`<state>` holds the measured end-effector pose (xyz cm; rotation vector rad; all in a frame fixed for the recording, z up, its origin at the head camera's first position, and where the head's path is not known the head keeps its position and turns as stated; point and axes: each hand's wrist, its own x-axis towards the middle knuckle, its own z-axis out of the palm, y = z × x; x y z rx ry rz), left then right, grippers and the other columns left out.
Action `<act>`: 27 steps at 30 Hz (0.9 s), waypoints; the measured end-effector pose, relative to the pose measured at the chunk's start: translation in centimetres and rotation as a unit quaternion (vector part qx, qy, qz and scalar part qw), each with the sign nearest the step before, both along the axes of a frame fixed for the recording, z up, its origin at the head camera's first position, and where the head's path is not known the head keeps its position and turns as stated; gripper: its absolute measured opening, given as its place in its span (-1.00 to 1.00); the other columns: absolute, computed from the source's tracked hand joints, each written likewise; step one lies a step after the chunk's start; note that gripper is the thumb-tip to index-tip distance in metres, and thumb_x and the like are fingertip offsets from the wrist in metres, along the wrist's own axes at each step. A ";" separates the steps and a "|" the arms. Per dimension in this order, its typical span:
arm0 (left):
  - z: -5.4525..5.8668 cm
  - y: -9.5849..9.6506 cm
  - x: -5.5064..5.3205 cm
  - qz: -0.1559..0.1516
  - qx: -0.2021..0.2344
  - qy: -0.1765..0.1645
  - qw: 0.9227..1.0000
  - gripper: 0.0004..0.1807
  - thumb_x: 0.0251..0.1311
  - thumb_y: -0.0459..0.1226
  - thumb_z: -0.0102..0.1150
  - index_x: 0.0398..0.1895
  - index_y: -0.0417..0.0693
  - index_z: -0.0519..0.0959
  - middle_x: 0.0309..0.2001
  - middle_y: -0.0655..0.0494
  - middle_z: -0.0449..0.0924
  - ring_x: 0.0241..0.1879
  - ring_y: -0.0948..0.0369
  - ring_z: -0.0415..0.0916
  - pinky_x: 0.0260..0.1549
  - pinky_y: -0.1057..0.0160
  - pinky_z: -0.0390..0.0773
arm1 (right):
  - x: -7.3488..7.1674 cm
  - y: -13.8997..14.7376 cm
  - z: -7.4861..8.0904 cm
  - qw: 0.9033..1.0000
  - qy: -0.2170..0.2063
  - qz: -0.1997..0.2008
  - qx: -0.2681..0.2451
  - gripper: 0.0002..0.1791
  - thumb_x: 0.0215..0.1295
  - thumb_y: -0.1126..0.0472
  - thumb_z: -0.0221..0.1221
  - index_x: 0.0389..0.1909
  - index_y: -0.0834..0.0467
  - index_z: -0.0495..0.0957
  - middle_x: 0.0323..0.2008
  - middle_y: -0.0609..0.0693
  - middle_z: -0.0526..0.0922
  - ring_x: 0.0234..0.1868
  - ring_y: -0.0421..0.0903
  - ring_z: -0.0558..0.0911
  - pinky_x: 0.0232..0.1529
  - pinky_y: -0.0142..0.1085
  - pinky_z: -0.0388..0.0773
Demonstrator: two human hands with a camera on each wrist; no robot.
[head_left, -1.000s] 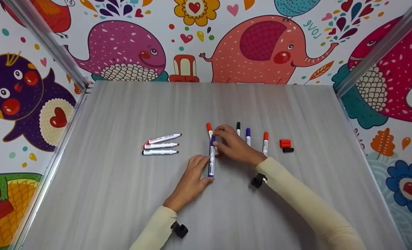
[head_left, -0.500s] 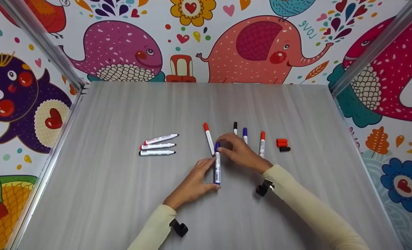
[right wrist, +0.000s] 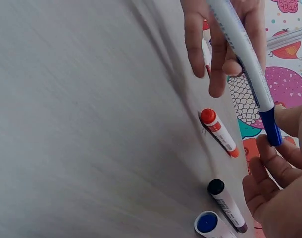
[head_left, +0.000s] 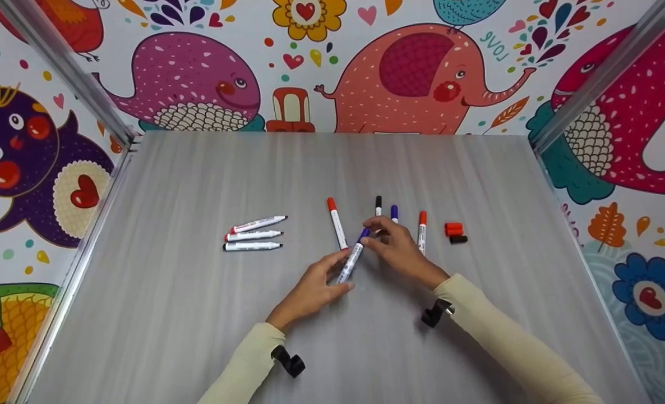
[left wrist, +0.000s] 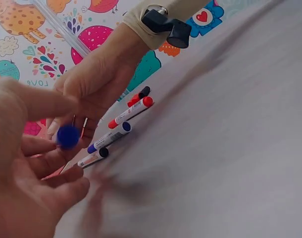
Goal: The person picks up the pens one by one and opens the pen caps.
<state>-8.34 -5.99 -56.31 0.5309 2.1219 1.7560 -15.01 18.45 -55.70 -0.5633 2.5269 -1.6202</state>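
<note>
item: blue-capped marker [head_left: 352,261], held above the table [head_left: 142,314], cap end toward 1 o'clock; cap on.
item: right hand [head_left: 398,251], at its 2 o'clock; thumb and fingertips pinch the blue cap.
item: left hand [head_left: 313,287], at its 8 o'clock; fingers parted and relaxed about the barrel, whether touching cannot be told.
item: red-capped marker [head_left: 337,225], on the table at 11 o'clock, near.
item: black-capped marker [head_left: 378,206], at 1 o'clock; second blue-capped marker [head_left: 394,212] just beside it, clockwise; both partly behind the right hand in the head view.
item: second red-capped marker [head_left: 422,231], at 2 o'clock.
item: three bare-tipped markers [head_left: 254,236], between 9 and 10 o'clock.
item: three loose caps [head_left: 453,231], two red, one black, between 2 and 3 o'clock.
status, judged: uncapping, three done; held one and four others remain.
</note>
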 end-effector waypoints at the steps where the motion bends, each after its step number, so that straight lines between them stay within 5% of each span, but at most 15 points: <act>1: 0.1 0.1 -0.2 0.011 -0.003 0.005 1.000 -0.29 0.45 -0.41 0.36 0.62 -0.26 0.39 0.41 -0.22 0.56 0.40 -0.09 0.55 0.44 -0.13 0.49 | 0.1 0.1 0.1 1.000 0.002 -0.003 0.001 -0.61 0.51 0.30 0.39 0.24 0.37 0.60 0.11 0.24 0.74 0.11 0.14 0.70 0.25 0.18 0.62; 10: 0.8 0.6 -2.4 0.037 -0.088 0.074 0.993 -0.59 0.45 -0.43 0.36 0.33 -0.25 0.66 0.05 -0.01 0.79 0.04 0.13 0.70 0.15 -0.04 0.68 | 1.0 1.2 0.4 0.999 0.030 -0.005 0.040 -0.59 0.45 0.26 0.45 0.22 0.32 0.65 0.04 0.14 0.76 0.02 0.03 0.69 0.15 0.17 0.65; 16: 1.1 1.0 -3.0 0.044 -0.158 0.145 0.976 -0.74 0.42 -0.40 0.42 0.12 -0.19 0.78 -0.03 0.03 0.81 -0.08 0.17 0.67 0.06 0.01 0.70 | 1.4 1.7 0.0 0.997 0.053 0.015 0.053 -0.62 0.43 0.25 0.47 0.17 0.30 0.67 -0.02 0.05 0.73 0.00 0.05 0.66 0.09 0.13 0.65; 27: 1.2 1.6 -3.2 0.040 -0.226 0.198 0.953 -0.79 0.41 -0.35 0.46 0.06 -0.15 0.80 -0.08 0.01 0.80 -0.11 0.11 0.69 -0.02 -0.02 0.70 | 2.0 2.2 -0.4 0.995 0.058 0.027 0.082 -0.66 0.43 0.27 0.47 0.15 0.26 0.72 0.00 0.02 0.72 -0.01 -0.04 0.61 0.04 -0.16 0.61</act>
